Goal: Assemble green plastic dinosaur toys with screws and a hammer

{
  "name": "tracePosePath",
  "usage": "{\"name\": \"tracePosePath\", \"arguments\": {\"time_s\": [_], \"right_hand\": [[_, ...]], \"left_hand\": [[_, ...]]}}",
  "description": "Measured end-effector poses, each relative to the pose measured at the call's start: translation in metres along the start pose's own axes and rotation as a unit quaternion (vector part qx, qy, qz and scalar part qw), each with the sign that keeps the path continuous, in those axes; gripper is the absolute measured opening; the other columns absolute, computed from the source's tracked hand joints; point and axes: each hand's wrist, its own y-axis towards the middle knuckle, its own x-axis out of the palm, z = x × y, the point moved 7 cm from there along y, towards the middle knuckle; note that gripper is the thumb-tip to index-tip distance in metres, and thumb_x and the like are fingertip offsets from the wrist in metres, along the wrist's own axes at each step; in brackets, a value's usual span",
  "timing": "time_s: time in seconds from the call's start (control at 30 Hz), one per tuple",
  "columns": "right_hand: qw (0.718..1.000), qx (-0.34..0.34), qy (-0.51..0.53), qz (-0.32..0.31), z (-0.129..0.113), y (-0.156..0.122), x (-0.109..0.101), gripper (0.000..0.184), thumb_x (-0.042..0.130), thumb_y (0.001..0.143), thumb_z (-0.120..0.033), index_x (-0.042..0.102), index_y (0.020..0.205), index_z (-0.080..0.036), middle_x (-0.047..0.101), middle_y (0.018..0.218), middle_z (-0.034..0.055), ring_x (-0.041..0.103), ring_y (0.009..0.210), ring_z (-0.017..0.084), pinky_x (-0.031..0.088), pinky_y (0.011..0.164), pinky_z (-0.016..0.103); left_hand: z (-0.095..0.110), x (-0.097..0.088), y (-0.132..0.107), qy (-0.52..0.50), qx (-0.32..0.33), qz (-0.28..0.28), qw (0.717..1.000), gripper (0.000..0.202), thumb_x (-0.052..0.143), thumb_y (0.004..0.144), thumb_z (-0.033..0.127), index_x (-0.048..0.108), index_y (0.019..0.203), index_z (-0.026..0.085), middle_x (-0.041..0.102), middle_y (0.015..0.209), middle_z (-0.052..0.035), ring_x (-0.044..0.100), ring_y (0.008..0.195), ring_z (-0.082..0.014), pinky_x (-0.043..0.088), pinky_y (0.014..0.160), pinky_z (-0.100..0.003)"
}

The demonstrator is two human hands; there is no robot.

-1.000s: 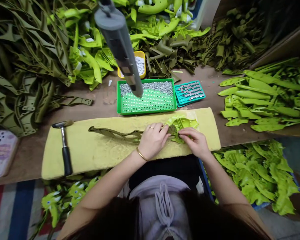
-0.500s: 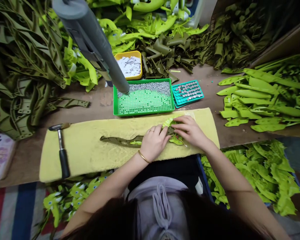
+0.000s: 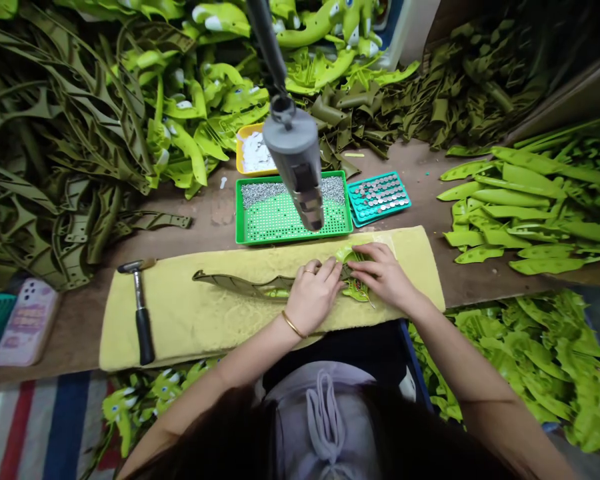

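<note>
From my head view, working left to right across the bench [image 3: 460,283]: a phone in a printed case [image 3: 25,323] lies near the edge, then a hammer [image 3: 141,313] on the yellow foam pad [image 3: 215,337]. A long olive plastic strip [image 3: 243,285] lies flat on the pad, its right end under the hands. The hands sit close together there: the left hand [image 3: 313,293] presses on the strip, and the right hand [image 3: 383,275] rests its fingers on a bright green piece [image 3: 355,291] beneath. I cannot tell whether either grips. For clean work, keep both parts flat on the foam and the pressure even. Beyond lie a green tray of metal studs [image 3: 290,241] and a teal tray of round discs [image 3: 403,200], under a gray tube [image 3: 297,160].
</note>
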Motion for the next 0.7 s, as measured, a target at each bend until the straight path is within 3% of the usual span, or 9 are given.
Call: {"name": "tracePosePath", "arguments": {"time_s": [0.1,0.27,0.33,0.4,0.43,0.5,0.6,0.63,0.7], "right_hand": [[1.000,-0.006,-0.011,0.000,0.000,-0.001,0.001,0.020,0.060,0.085,-0.035,0.075,0.098,-0.027,0.067,0.117,0.0080,0.053,0.111,0.025,0.050,0.096,0.050],[0.998,-0.006,-0.061,0.014,-0.007,0.001,0.009,0.022,0.059,0.086,-0.035,0.074,0.100,-0.027,0.066,0.119,0.0092,0.052,0.111,0.026,0.050,0.095,0.049],[0.997,0.006,-0.074,0.033,-0.008,0.003,0.013,0.024,0.057,0.087,-0.035,0.074,0.102,-0.026,0.065,0.120,0.0096,0.051,0.111,0.027,0.049,0.095,0.049],[0.995,0.022,-0.074,0.057,-0.007,0.006,0.015,0.026,0.056,0.088,-0.036,0.074,0.102,-0.025,0.065,0.120,0.0099,0.051,0.111,0.027,0.049,0.095,0.048],[0.995,0.027,-0.068,0.064,-0.006,0.006,0.016,0.026,0.055,0.088,-0.036,0.074,0.102,-0.025,0.065,0.120,0.0098,0.051,0.111,0.027,0.049,0.095,0.048],[0.996,0.027,-0.044,0.069,-0.004,0.007,0.016,0.025,0.056,0.088,-0.036,0.074,0.102,-0.026,0.065,0.119,0.0089,0.051,0.112,0.026,0.049,0.096,0.048],[0.998,0.020,-0.004,0.066,0.000,0.006,0.014,0.024,0.057,0.088,-0.036,0.074,0.102,-0.027,0.065,0.118,0.0085,0.052,0.113,0.025,0.048,0.097,0.048],[0.998,0.019,0.003,0.066,0.001,0.006,0.013,0.024,0.057,0.087,-0.036,0.074,0.101,-0.027,0.065,0.117,0.0086,0.053,0.113,0.025,0.048,0.097,0.049],[0.998,0.017,0.003,0.067,0.002,0.005,0.011,0.024,0.058,0.087,-0.037,0.074,0.101,-0.027,0.065,0.117,0.0091,0.053,0.112,0.026,0.048,0.096,0.049]], "left_hand": [[-0.005,0.006,0.000,-0.027,-0.007,0.003,1.000,0.037,0.045,0.094,0.030,0.059,0.126,0.015,0.061,0.130,-0.0117,0.054,0.104,-0.0272,0.047,0.086,-0.041],[-0.026,0.012,0.001,-0.099,0.063,0.017,0.993,0.037,0.053,0.091,0.035,0.058,0.127,0.025,0.061,0.131,-0.0082,0.051,0.114,-0.0264,0.044,0.094,-0.043],[-0.041,0.004,-0.007,-0.093,0.030,0.075,0.992,0.033,0.060,0.088,0.033,0.062,0.120,0.031,0.062,0.128,-0.0074,0.050,0.119,-0.0284,0.039,0.098,-0.047],[-0.063,-0.012,-0.029,-0.123,-0.074,0.199,0.969,0.028,0.067,0.083,0.032,0.066,0.110,0.028,0.064,0.119,-0.0092,0.054,0.114,-0.0271,0.039,0.099,-0.046],[-0.077,-0.019,-0.045,-0.164,-0.154,0.274,0.935,0.027,0.069,0.081,0.032,0.066,0.107,0.025,0.064,0.112,-0.0098,0.057,0.107,-0.0244,0.042,0.095,-0.043],[-0.105,-0.017,-0.082,-0.308,-0.325,0.377,0.810,0.032,0.071,0.077,0.037,0.061,0.101,0.019,0.063,0.097,-0.0069,0.062,0.086,-0.0179,0.050,0.082,-0.035],[-0.117,0.014,-0.097,-0.570,-0.448,0.340,0.600,0.041,0.076,0.068,0.044,0.053,0.090,0.018,0.063,0.084,-0.0016,0.063,0.071,-0.0135,0.053,0.069,-0.029],[-0.114,0.020,-0.093,-0.627,-0.451,0.312,0.554,0.043,0.080,0.063,0.044,0.052,0.084,0.017,0.063,0.081,-0.0010,0.063,0.070,-0.0131,0.053,0.068,-0.029],[-0.113,0.022,-0.083,-0.680,-0.444,0.287,0.508,0.045,0.084,0.056,0.040,0.051,0.075,0.016,0.065,0.078,-0.0011,0.063,0.069,-0.0126,0.054,0.068,-0.027]]}}
